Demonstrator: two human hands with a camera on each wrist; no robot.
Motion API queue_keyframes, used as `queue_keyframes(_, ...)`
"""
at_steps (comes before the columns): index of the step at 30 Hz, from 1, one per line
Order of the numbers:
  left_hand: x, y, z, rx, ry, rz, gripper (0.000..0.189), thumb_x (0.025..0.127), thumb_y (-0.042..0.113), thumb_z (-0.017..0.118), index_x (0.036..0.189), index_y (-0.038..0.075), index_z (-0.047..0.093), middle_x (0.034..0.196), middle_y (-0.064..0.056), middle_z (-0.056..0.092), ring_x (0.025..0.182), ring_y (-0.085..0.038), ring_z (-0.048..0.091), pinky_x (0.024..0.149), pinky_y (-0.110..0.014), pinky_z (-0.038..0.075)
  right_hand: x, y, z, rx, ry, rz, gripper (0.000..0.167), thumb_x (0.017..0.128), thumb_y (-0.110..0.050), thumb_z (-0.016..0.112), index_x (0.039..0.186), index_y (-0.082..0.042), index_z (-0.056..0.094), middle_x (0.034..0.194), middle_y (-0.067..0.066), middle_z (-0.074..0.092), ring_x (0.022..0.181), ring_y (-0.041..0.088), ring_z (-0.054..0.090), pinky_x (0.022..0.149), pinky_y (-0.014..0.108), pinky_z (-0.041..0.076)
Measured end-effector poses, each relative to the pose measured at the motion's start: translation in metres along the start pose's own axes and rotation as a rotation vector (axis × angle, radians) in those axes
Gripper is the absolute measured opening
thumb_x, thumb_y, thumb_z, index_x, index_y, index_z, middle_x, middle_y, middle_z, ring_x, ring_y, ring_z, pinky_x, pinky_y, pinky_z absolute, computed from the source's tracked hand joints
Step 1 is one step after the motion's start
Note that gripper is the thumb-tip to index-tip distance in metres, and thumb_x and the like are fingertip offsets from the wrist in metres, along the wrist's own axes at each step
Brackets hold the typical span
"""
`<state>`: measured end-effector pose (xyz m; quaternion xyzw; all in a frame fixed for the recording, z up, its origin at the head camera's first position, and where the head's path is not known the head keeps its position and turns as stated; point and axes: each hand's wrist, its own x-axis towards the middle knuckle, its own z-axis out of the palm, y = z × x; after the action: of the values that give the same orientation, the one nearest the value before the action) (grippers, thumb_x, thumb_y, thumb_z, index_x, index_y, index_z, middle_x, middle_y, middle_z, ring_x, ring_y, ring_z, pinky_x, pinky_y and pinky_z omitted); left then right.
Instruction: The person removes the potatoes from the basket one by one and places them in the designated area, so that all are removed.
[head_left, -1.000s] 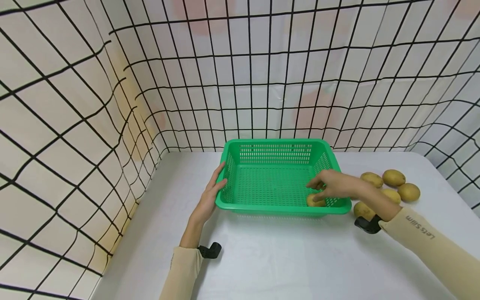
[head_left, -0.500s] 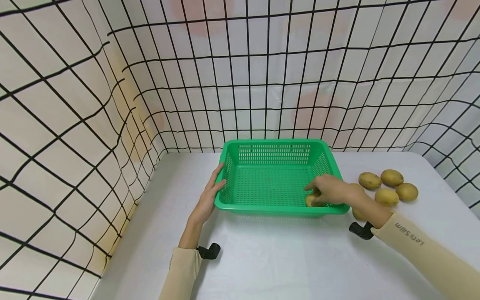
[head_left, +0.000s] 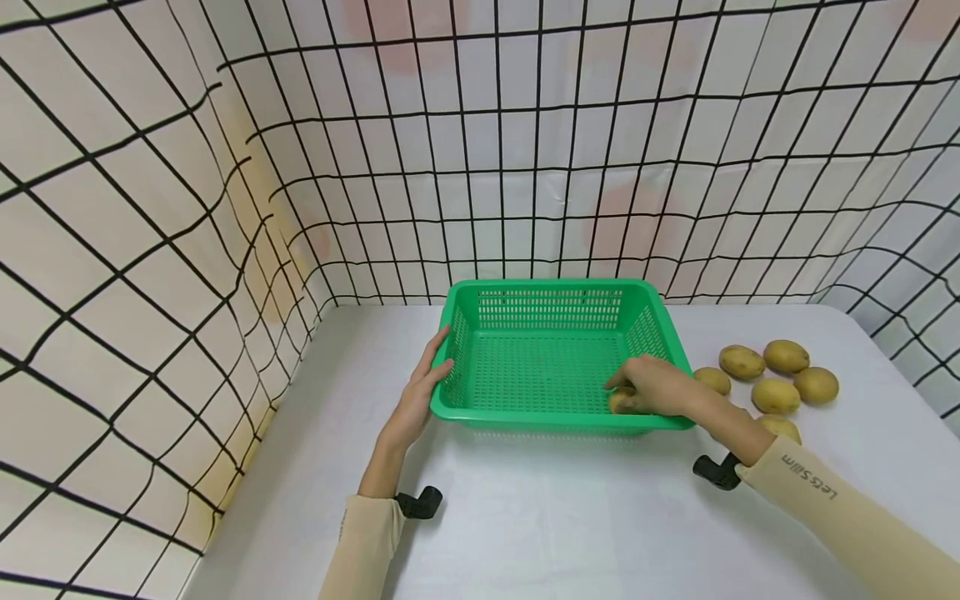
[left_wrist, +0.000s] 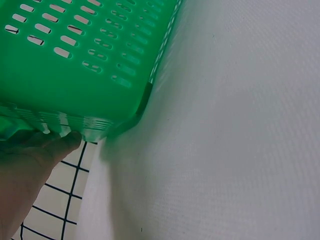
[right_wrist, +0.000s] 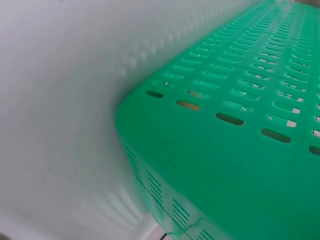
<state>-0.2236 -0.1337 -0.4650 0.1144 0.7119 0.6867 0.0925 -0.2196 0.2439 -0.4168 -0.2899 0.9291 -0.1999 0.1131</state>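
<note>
A green slotted plastic basket stands on the white table. My left hand holds its left rim, with the thumb over the edge; the left wrist view shows that hand against the basket's outer wall. Inside the near right corner, my right hand reaches over the rim and grips a potato, which the fingers partly cover. The right wrist view shows only the basket's slotted outside; hand and potato are hidden there.
Several potatoes lie on the white tabletop right of the basket, one partly behind the right forearm. A black wire grid rises behind the table and along both sides.
My right hand has moved slightly left and lower over the potato in the basket, and its fingers now cover more of it. The left hand and basket stay about where they were.
</note>
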Motion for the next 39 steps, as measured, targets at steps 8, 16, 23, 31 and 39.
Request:
queue_keyframes(8, 0.0, 0.0008, 0.0006, 0.007, 0.0, 0.005, 0.059, 0.111, 0.029, 0.04, 0.164, 0.04, 0.019, 0.174, 0.006, 0.008, 0.161, -0.026, 0.009, 0.128, -0.06, 0.015, 0.0012, -0.0003, 0.001, 0.023, 0.009, -0.015, 0.025, 0.09, -0.005, 0.078, 0.11, 0.009, 0.076, 0.095, 0.009, 0.077, 0.067, 0.01, 0.046, 0.058, 0.022, 0.038)
queue_keyframes(16, 0.001, 0.0011, 0.0012, 0.011, 0.0, 0.019, 0.061, 0.11, 0.028, 0.038, 0.166, 0.034, 0.015, 0.175, 0.004, 0.005, 0.162, -0.028, 0.005, 0.127, -0.063, 0.014, 0.0031, 0.0002, 0.0036, 0.06, 0.02, -0.009, 0.023, 0.09, -0.005, 0.076, 0.108, 0.01, 0.077, 0.094, 0.011, 0.078, 0.065, 0.009, 0.044, 0.057, 0.022, 0.036)
queue_keyframes(23, 0.0002, 0.0022, 0.002, 0.007, -0.002, 0.022, 0.061, 0.111, 0.027, 0.039, 0.166, 0.035, 0.015, 0.175, 0.002, 0.004, 0.162, -0.03, 0.006, 0.126, -0.064, 0.015, 0.0038, -0.0002, 0.0046, 0.094, 0.03, -0.007, 0.022, 0.09, -0.005, 0.076, 0.106, 0.011, 0.077, 0.091, 0.011, 0.078, 0.065, 0.01, 0.049, 0.057, 0.022, 0.04)
queue_keyframes(31, 0.0021, 0.0005, 0.0016, 0.006, 0.001, 0.025, 0.061, 0.11, 0.03, 0.04, 0.166, 0.037, 0.017, 0.175, 0.003, 0.005, 0.162, -0.029, 0.007, 0.126, -0.063, 0.015, 0.0019, 0.0048, 0.0035, 0.156, 0.136, -0.042, 0.027, 0.091, -0.01, 0.077, 0.112, 0.007, 0.077, 0.102, 0.012, 0.078, 0.089, 0.02, 0.068, 0.068, 0.024, 0.053)
queue_keyframes(39, 0.0003, 0.0007, 0.0015, 0.017, 0.0, 0.01, 0.06, 0.111, 0.03, 0.04, 0.165, 0.038, 0.017, 0.175, 0.003, 0.005, 0.162, -0.03, 0.007, 0.127, -0.063, 0.016, -0.0004, 0.007, 0.0047, 0.18, 0.291, -0.019, 0.027, 0.093, -0.017, 0.077, 0.117, -0.003, 0.078, 0.104, 0.009, 0.076, 0.088, 0.014, 0.064, 0.069, 0.024, 0.052)
